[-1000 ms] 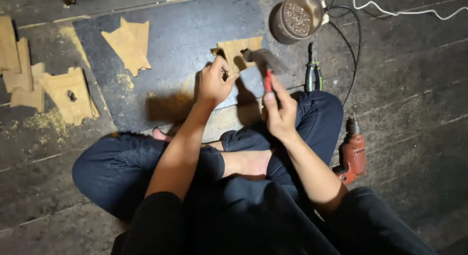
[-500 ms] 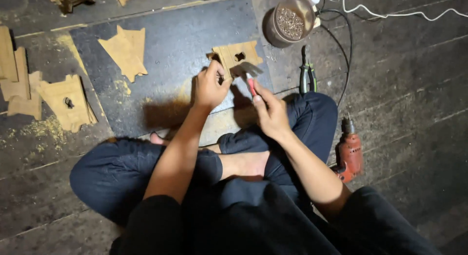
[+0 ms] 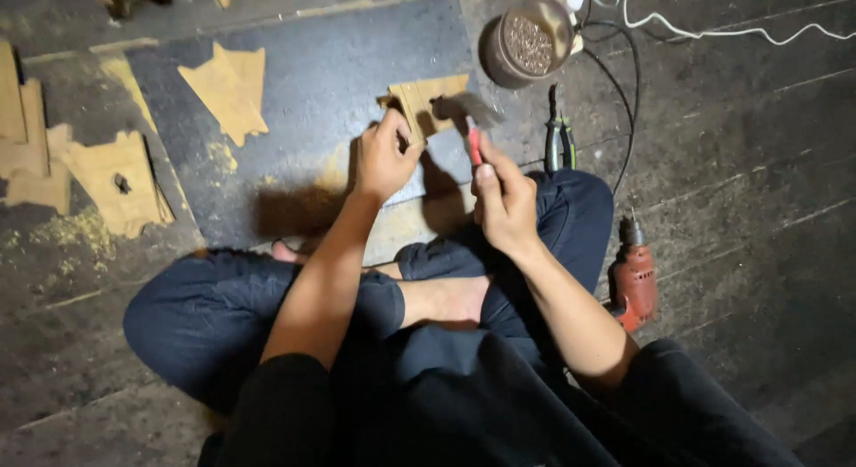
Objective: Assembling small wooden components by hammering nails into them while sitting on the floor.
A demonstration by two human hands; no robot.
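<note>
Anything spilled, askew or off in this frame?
Yellowish sawdust lies strewn on the dark floor at left, beside the loose wooden cutouts. The hammer in the right hand is blurred over the wooden piece that the left hand touches. Nothing looks broken.

The left hand (image 3: 385, 159) pinched a tan cutout (image 3: 428, 99) on the dark mat (image 3: 330, 74), while the right hand (image 3: 504, 204) gripped a red-handled hammer (image 3: 474, 128), its blurred head over the cutout. A tin (image 3: 532, 43) of small bits, pliers (image 3: 559, 137) and a red drill (image 3: 635, 275) lay on the floor to the right.
</note>
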